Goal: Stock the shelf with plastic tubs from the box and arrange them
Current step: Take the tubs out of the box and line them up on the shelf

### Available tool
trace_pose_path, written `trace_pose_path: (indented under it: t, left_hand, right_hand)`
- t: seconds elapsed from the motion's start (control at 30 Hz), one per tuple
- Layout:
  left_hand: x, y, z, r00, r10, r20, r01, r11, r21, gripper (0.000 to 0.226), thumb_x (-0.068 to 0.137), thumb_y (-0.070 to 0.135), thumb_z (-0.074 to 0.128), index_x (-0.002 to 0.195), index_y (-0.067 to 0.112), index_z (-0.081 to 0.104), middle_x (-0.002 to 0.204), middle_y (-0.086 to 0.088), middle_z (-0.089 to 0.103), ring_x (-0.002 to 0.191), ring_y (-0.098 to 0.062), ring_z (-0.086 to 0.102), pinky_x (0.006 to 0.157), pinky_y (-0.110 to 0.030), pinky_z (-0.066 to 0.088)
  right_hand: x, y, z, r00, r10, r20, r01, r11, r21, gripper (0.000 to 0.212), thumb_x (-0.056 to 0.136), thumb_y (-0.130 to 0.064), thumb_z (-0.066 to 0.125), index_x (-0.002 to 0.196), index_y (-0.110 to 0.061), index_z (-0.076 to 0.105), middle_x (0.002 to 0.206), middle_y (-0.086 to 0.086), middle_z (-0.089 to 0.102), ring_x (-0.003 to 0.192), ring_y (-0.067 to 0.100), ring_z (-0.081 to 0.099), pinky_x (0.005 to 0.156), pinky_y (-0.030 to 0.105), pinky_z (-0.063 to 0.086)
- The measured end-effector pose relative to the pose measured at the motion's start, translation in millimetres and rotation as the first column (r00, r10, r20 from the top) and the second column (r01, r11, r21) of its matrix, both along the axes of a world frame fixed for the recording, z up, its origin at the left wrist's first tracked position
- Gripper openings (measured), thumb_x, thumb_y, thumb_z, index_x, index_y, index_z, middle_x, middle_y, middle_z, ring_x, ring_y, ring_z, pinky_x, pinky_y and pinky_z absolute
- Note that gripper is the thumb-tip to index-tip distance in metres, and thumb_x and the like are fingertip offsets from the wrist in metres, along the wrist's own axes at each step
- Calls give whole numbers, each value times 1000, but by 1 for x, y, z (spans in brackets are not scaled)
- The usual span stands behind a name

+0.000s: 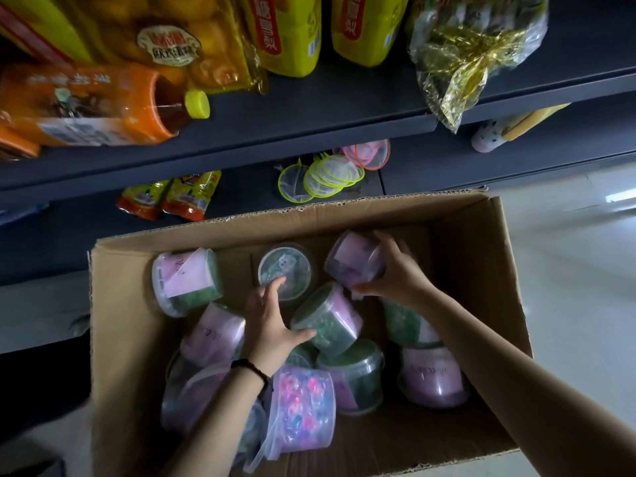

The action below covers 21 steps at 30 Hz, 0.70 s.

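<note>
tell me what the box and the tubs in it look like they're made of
Box: corrugated cardboard, matte brown; fluting shows along its cut top edge.
Tubs, like the one in the right hand: apparently thin clear plastic, glossy; the contents and pink paper labels show through the walls.

Ten-odd tubs (187,282), one box (120,304)

Both hands in cardboard box (117,304) — right hand (395,270) gripping purple-label tub (354,261), left hand (272,318) spread between green tubs (327,318).
</note>
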<state>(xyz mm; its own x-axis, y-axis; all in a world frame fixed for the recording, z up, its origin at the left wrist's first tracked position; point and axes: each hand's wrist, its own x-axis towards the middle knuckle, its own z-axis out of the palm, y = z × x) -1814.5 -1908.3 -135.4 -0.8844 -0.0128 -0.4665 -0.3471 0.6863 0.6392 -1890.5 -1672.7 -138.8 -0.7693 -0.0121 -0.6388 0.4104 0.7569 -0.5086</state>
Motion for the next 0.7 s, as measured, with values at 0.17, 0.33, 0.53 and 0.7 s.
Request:
trace_pose_path:
  t: [0.17, 0.33, 0.53, 0.7]
  left_hand:
    - [-5, 18, -4, 817, 338, 467, -405, 913, 46, 102, 45, 70, 81, 120, 24, 31, 111, -1, 49, 96, -17, 54, 83, -32, 48]
    - [-5, 41, -12, 769, 343, 540, -418, 908, 18, 121, 47, 66, 84, 140, 25, 18, 115, -2, 55, 97, -21, 56, 84, -27, 42]
    - [-17, 48, -17, 757, 468, 457, -521, 853, -10, 93, 52, 55, 88, 118, 25, 29, 108, -5, 51, 92, -28, 55, 74, -28, 38]
    - [-22, 27, -17, 678, 572, 462, -658, 752, 36, 83, 56, 46, 90, 107, 24, 30, 102, -4, 55, 87, -23, 58, 78, -36, 50]
  right_hand:
    - [7, -7, 3, 954, -294, -63, 289, 954, -76, 125, 55, -29, 92, 151, -13, 14, 143, 15, 31, 135, 28, 31, 101, 23, 27]
    - [7, -25, 0, 827, -548, 124, 561, 812, -159, 85, 57, -35, 91, 118, -16, 35, 125, 9, 49, 101, 18, 55, 65, 8, 45]
    - [-4, -34, -11, 867, -491, 83, 493, 870, -7, 79, 55, -44, 89, 104, -24, 31, 99, 1, 52, 60, 4, 49, 30, 9, 29]
    - [-8, -15, -13, 953, -301, -39, 296, 950, -104, 94, 49, -31, 92, 129, -24, 43, 108, -4, 59, 98, 17, 57, 73, 21, 38]
